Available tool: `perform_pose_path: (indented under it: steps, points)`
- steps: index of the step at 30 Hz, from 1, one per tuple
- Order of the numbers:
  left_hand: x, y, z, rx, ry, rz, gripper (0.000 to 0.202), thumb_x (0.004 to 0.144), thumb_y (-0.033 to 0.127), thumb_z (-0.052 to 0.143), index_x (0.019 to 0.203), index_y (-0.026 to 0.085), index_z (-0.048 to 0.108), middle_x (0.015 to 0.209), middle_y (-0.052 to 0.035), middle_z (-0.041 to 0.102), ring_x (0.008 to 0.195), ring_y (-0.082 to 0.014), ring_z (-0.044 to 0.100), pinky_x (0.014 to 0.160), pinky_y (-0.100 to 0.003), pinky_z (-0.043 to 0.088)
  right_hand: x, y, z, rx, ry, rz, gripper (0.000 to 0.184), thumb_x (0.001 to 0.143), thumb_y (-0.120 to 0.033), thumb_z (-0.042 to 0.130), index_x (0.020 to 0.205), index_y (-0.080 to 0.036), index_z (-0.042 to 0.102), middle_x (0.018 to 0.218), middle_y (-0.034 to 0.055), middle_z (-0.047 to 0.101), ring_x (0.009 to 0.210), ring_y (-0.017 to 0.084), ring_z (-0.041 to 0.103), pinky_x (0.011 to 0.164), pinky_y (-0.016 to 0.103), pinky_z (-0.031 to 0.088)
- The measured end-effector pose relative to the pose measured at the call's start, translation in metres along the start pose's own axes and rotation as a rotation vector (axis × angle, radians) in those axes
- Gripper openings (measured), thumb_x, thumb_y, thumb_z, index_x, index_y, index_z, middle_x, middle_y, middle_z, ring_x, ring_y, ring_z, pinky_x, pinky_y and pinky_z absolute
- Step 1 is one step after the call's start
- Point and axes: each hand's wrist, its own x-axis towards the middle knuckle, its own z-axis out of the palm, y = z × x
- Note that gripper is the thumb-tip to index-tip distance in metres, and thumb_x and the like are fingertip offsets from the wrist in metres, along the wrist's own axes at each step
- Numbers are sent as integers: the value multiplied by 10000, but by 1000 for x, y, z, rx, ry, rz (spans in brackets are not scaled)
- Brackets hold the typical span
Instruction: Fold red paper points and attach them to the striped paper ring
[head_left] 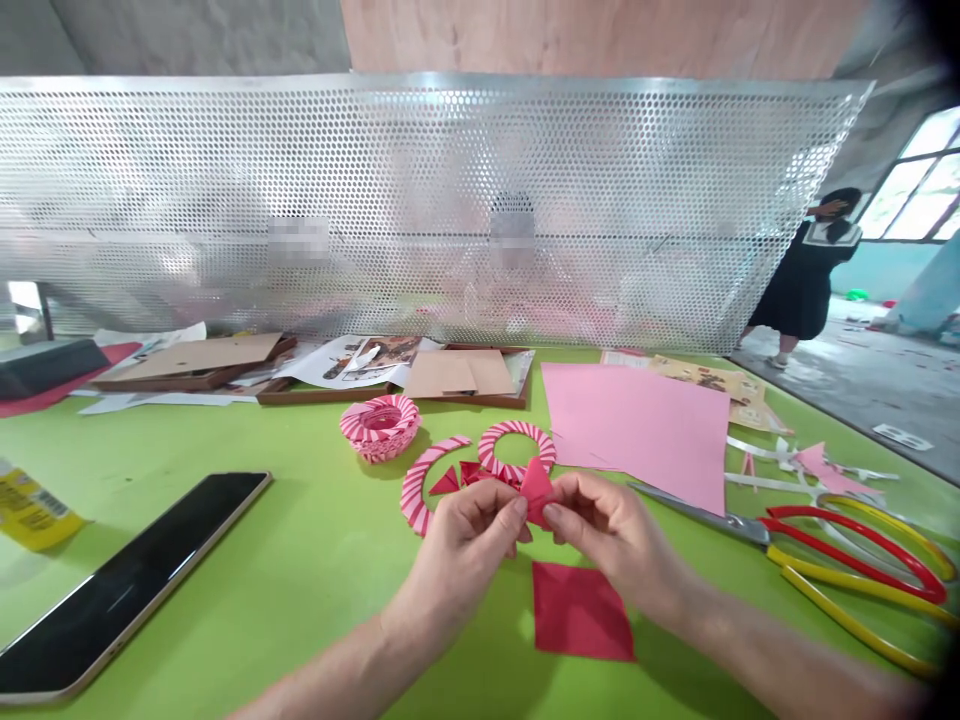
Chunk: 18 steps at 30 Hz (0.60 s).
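Between my two hands is a small folded piece of red paper (537, 482), its pointed tip facing up. My left hand (480, 522) pinches its left side, and my right hand (592, 515) grips the right side with thumb and fingers. Just below lies a flat red paper square (582, 612). Behind my left hand are small red folded triangles (447, 482), partly hidden. Around them sit a curved pink-and-red striped strip (417, 488), a striped ring (517, 432) and a striped woven paper bowl (380, 428).
Scissors (757, 530) with red and yellow handles lie at right beside a large pink sheet (637, 420) and paper scraps (832, 468). A phone (135, 585) and yellow packet (34, 510) are at left. Trays (330, 397) line a perforated metal screen (420, 200). A person (810, 270) stands far right.
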Motion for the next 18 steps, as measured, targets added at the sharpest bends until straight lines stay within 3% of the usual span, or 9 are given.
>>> perform_pose_path:
  steps: [4,9,15,18]
  points:
    - [1,-3,0,-4,-102,-19,167,755,228,509,623,129,530,536,25,488,494,-86,404,489,-210,330,2,2,-4,-116,83,-29,136,824,-269,484,775,-165,555,656,-13,524,590,103,464,520,196,394]
    - [1,0,0,-54,-196,-20,153,749,213,531,623,125,536,546,25,503,506,-83,422,503,-206,334,0,0,-7,-227,96,-102,122,809,-256,498,814,-174,589,732,16,589,674,141,528,610,238,435]
    - [2,1,1,-181,-157,-17,196,742,274,567,622,119,576,550,7,543,509,-86,450,512,-208,368,-4,-2,-7,-172,131,-72,223,831,-288,475,1019,-193,551,796,28,591,684,139,526,600,241,442]
    - [3,-1,1,-220,-149,-45,194,740,276,573,638,113,594,568,-10,573,512,-90,462,518,-215,381,-3,-3,-6,-114,69,-56,170,817,-276,501,937,-173,565,758,20,584,681,135,531,612,237,440]
